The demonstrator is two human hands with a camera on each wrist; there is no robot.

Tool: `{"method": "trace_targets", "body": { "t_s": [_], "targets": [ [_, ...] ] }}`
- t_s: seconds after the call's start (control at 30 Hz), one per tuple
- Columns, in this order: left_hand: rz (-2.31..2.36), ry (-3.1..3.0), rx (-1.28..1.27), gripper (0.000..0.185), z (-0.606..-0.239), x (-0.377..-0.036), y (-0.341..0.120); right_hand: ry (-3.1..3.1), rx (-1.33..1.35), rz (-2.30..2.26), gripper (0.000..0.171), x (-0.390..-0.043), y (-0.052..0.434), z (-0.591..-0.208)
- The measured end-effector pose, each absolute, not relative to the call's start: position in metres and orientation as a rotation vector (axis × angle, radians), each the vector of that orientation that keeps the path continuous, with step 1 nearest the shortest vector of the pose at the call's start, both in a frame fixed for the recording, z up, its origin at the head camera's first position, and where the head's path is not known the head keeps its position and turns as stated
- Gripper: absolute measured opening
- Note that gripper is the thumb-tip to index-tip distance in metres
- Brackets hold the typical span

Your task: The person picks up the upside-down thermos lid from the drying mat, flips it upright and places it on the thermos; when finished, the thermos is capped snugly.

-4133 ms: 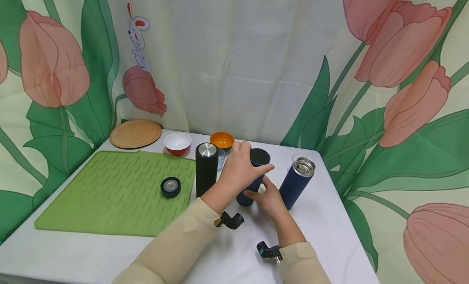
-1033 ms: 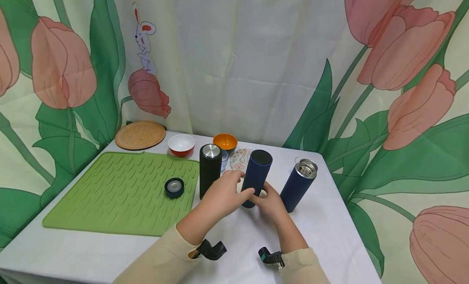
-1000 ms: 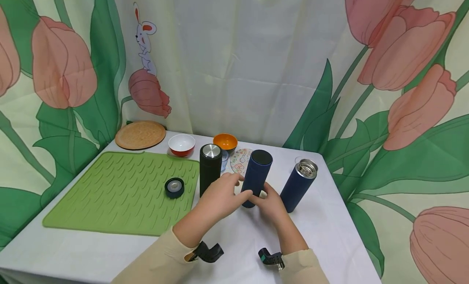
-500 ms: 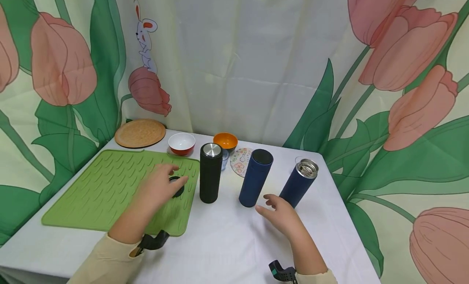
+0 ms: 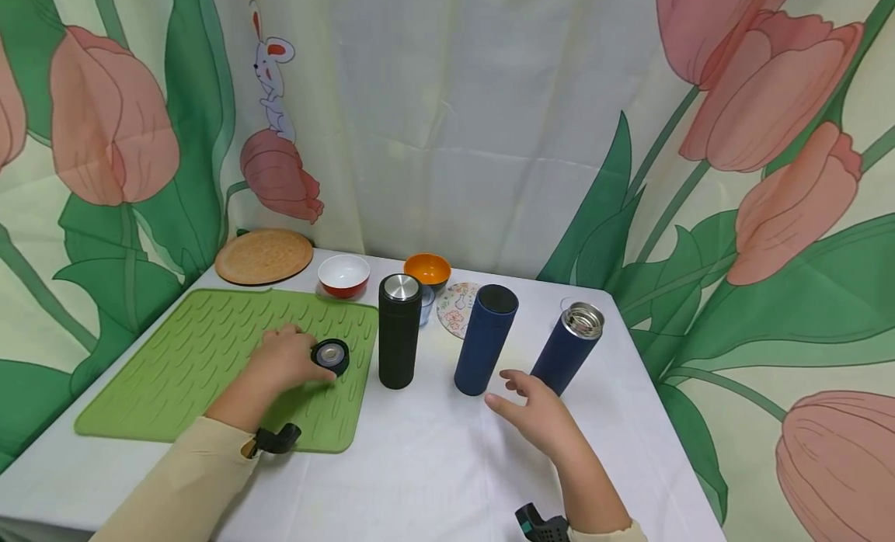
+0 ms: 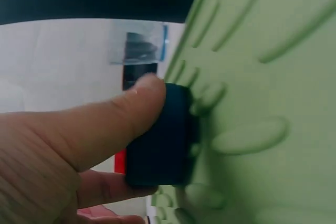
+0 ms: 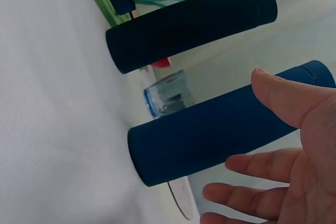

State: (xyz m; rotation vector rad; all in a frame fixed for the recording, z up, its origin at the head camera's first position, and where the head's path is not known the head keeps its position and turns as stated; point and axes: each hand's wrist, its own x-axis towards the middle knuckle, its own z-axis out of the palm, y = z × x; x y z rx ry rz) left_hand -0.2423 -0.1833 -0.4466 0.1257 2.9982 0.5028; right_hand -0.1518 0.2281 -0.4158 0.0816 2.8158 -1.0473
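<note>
Left hand (image 5: 283,361) now pinching lid (image 5: 329,356) | lid between thumb, fingers

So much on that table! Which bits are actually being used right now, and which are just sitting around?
In use:
- left hand, pinching the dark lid on the green mat
- right hand, open beside the capped blue flask
- open blue flask, no lid on

Lying about:
- black flask
- white bowl
- orange bowl
- round wooden board
- patterned coaster

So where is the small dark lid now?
In the head view the small dark lid lies on the green mat, left of the black flask, pinched by the left hand.
</note>
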Motion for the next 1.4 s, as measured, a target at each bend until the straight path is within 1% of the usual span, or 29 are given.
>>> {"method": "trace_targets", "body": {
  "t_s": [0.1,0.33,0.5,0.73,1.0,1.2,1.4],
  "targets": [
    [0.503,3.001,0.117,0.085,-0.450,-0.242,-0.182,2.814,0.081,-1.045,0.065,-0.152,0.228,-0.417],
    [0.509,3.012,0.107,0.084,-0.452,-0.241,-0.178,2.805,0.091,-1.057,0.065,-0.151,0.228,-0.419],
    [0.511,3.035,0.120,0.084,-0.455,-0.240,-0.178,2.804,0.084,-1.062,0.061,-0.151,0.227,-0.420],
    [0.582,3.104,0.182,0.089,-0.448,-0.222,-0.174,2.801,0.043,-1.094,0.057,-0.149,0.227,-0.420],
    [0.732,3.184,0.404,0.084,-0.421,-0.196,-0.156,2.792,0.031,-1.149,0.056,-0.148,0.225,-0.421],
    [0.784,3.209,0.565,0.077,-0.413,-0.182,-0.139,2.786,0.060,-1.199,0.060,-0.149,0.222,-0.422],
    [0.814,3.167,0.701,0.080,-0.410,-0.172,-0.115,2.774,0.017,-1.307,0.065,-0.146,0.217,-0.420]
  ]
}}
